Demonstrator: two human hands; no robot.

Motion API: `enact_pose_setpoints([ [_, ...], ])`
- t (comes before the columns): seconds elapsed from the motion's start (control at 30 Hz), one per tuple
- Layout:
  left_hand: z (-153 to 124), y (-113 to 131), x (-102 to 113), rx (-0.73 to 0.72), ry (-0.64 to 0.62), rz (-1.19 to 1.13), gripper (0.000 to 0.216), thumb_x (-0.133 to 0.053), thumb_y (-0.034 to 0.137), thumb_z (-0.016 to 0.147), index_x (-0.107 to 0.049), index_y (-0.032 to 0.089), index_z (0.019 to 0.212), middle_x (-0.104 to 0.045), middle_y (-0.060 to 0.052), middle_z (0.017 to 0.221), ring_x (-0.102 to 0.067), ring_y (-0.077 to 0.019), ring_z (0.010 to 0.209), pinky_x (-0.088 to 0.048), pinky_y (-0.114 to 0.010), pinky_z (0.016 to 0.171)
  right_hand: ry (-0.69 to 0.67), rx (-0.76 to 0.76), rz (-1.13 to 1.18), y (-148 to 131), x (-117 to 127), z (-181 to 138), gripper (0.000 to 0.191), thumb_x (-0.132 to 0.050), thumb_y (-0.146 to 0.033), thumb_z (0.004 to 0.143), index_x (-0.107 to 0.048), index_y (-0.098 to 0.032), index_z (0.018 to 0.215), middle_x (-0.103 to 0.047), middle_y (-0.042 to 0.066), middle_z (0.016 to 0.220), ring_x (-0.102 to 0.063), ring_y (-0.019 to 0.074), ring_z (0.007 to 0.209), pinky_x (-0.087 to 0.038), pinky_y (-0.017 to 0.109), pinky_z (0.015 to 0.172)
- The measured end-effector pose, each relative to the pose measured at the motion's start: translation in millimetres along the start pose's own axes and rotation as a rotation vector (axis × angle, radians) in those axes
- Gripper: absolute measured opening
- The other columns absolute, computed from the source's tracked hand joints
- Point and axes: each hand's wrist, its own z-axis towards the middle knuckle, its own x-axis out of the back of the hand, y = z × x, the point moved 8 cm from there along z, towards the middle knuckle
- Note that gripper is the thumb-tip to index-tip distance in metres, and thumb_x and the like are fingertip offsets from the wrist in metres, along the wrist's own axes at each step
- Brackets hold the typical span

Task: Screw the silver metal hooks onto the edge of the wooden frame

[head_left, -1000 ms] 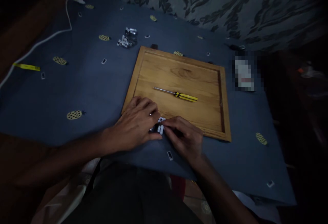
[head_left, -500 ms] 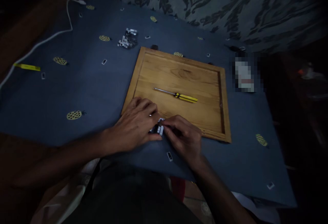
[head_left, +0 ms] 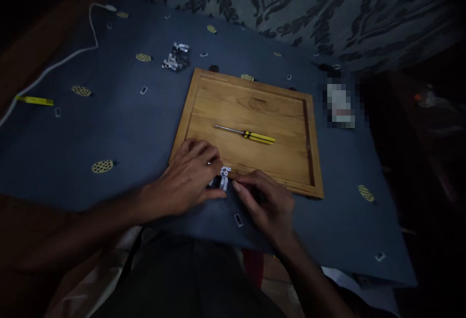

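Observation:
My left hand [head_left: 192, 172] is closed around a silver cabinet hinge [head_left: 224, 178] at the near edge of the wooden cabinet door [head_left: 251, 107]. Part of the hinge is hidden under my fingers. Just to the right, my right hand [head_left: 267, 199] has its thumb and forefinger pinched together, a small gap away from the hinge. Whatever sits between those fingertips, if anything, is too small to make out. On the framed panel lies a screwdriver [head_left: 245, 134] with a yellow and black handle, its shaft pointing left.
More silver hinges [head_left: 175, 57] lie on the blue patterned tablecloth [head_left: 120, 124] behind the door. A white cable [head_left: 69, 58] and a yellow strip-like object [head_left: 36, 100] are at the left. A blurred-out pale item [head_left: 339, 103] rests at the right, near the table's edge.
My right hand has drawn back slightly to the right, away from the hinge, so more of it shows. My left hand stays on the hinge. The whole view has shifted a little.

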Motion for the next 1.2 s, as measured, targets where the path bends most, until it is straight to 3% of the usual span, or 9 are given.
enact_pose_setpoints([
  [0.23,0.4,1.1,0.6,-0.016,0.020,0.026,0.041,-0.082,0.048,0.085,-0.070,0.015,0.107,-0.068,-0.008,0.111,-0.057,-0.0279,0.111,-0.039,-0.044,0.100,-0.021,-0.110,0.118,-0.7,-13.1,-5.0,0.012,-0.071,-0.028,0.094,-0.073,-0.022,0.083,-0.069,-0.002,0.067,-0.061,0.0119,0.054,-0.048,0.022,0.050],
  [0.37,0.6,0.3,-0.1,-0.009,0.012,0.025,0.039,-0.079,0.049,0.087,-0.070,0.015,0.106,-0.068,-0.008,0.111,-0.057,-0.0274,0.110,-0.040,-0.044,0.100,-0.025,-0.256,0.206,8.7,-20.4,-5.6,0.024,-0.071,-0.035,0.092,-0.073,-0.021,0.072,-0.065,-0.001,0.059,-0.056,0.0117,0.050,-0.044,0.022,0.046],
  [0.63,1.9,1.7,1.0,-0.008,-0.009,0.050,0.043,-0.078,0.051,0.087,-0.070,0.013,0.106,-0.067,-0.008,0.110,-0.057,-0.0283,0.109,-0.043,-0.045,0.099,-0.102,-0.523,0.398,25.9,-29.1,-9.3,0.028,-0.076,-0.041,0.083,-0.074,-0.019,0.066,-0.063,-0.001,0.055,-0.053,0.0112,0.048,-0.040,0.021,0.045],
  [0.8,0.5,1.4,2.7,-0.011,-0.006,0.061,0.045,-0.081,0.050,0.085,-0.069,0.014,0.109,-0.067,-0.008,0.109,-0.057,-0.0291,0.109,-0.043,-0.047,0.099,-0.115,-0.535,0.465,26.3,-33.6,-7.5,0.030,-0.076,-0.043,0.082,-0.071,-0.019,0.064,-0.063,-0.001,0.055,-0.053,0.0109,0.048,-0.041,0.021,0.046],
  [0.97,-9.0,-8.9,25.6,0.025,0.041,0.025,0.065,-0.081,0.060,0.081,-0.063,0.014,0.123,-0.067,-0.011,0.119,-0.058,-0.0307,0.114,-0.045,-0.047,0.099,-0.076,-0.492,0.461,27.3,-34.4,-6.8,0.035,-0.077,-0.049,0.082,-0.070,-0.020,0.064,-0.062,-0.001,0.056,-0.054,0.0117,0.049,-0.042,0.022,0.045],
  [1.1,-24.5,-22.3,39.6,0.089,0.077,0.004,0.060,-0.077,0.059,0.085,-0.062,0.015,0.124,-0.066,-0.012,0.125,-0.059,-0.0307,0.117,-0.047,-0.048,0.098,-0.051,-0.462,0.447,28.0,-33.9,-6.8,0.033,-0.075,-0.047,0.083,-0.070,-0.020,0.065,-0.062,0.000,0.057,-0.055,0.0120,0.050,-0.043,0.022,0.045],
  [1.2,-37.4,-32.8,35.9,0.133,0.063,-0.060,0.061,-0.077,0.058,0.086,-0.060,0.019,0.129,-0.065,-0.012,0.128,-0.058,-0.0303,0.120,-0.050,-0.049,0.100,-0.069,-0.468,0.456,29.0,-35.7,-6.3,0.032,-0.074,-0.045,0.083,-0.069,-0.020,0.065,-0.063,0.000,0.057,-0.054,0.0120,0.049,-0.042,0.023,0.046],
])
